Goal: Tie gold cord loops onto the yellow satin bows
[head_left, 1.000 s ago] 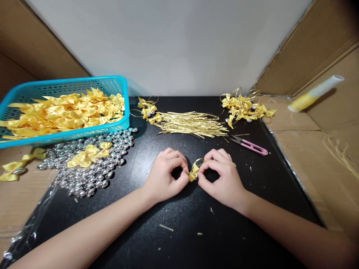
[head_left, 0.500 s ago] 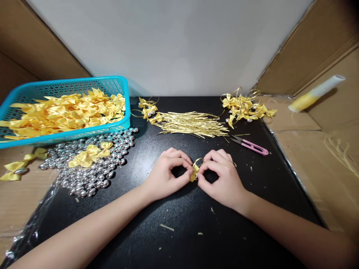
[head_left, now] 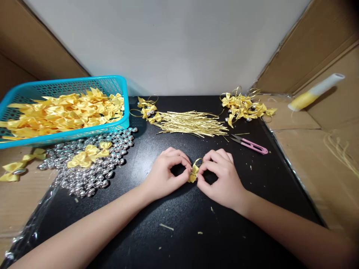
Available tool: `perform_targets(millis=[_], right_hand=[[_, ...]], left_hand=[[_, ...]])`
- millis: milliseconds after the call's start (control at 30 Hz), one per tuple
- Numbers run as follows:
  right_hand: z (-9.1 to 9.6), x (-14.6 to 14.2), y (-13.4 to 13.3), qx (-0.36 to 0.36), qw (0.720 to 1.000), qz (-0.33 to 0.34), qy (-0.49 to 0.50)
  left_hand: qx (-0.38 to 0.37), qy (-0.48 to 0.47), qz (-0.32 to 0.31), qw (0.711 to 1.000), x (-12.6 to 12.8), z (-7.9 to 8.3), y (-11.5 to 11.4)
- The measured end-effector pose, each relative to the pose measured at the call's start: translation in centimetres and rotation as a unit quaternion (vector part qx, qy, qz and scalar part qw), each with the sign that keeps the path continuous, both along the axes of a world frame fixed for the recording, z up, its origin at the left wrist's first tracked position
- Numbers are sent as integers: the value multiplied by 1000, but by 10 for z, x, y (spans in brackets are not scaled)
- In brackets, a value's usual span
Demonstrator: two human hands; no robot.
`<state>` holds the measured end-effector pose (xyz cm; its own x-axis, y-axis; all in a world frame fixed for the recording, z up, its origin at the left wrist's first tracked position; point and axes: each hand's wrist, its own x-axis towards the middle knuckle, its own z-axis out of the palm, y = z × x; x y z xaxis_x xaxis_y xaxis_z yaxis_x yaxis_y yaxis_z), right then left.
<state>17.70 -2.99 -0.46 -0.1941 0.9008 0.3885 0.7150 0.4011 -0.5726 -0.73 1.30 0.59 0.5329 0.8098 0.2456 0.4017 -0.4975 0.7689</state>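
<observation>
A small yellow ribbon bow [head_left: 193, 175] with a gold cord loop [head_left: 198, 162] is pinched between my two hands, low over the middle of the black table [head_left: 179, 231]. My left hand [head_left: 169, 172] grips its left side with thumb and forefinger. From the other side, my right hand [head_left: 220, 175] pinches the bow's right edge. The fingertips cover part of the bow, and whether a bead sits in it I cannot tell. Beyond the hands lies a bundle of cut gold cords [head_left: 193, 123].
At the left, a blue basket [head_left: 126, 101] holds many yellow bows. Silver beads [head_left: 95, 175] spread before it, with a few bows [head_left: 86, 157] on top. Finished-looking bow loops [head_left: 242, 106] pile at back right, near pink thread snips [head_left: 251, 145]. A smaller group [head_left: 147, 110] lies at back centre-left.
Both hands stay nearly in place, still pinching the bow. More of the bow's yellow ribbon shows between the fingertips now. The whole view has shifted very slightly.
</observation>
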Motion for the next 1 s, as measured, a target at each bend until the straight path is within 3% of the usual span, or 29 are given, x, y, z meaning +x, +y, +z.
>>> perform_targets(millis=[700, 900, 1000], right_hand=[[5, -1, -3, 13, 999, 7, -37], [7, 5, -4, 47, 998, -13, 25], [7, 12, 4, 15, 996, 37, 83]], left_hand=[[4, 17, -6, 1000, -1, 0, -1], [9, 20, -20, 1000, -2, 0, -1], [14, 25, -32, 999, -2, 0, -1]])
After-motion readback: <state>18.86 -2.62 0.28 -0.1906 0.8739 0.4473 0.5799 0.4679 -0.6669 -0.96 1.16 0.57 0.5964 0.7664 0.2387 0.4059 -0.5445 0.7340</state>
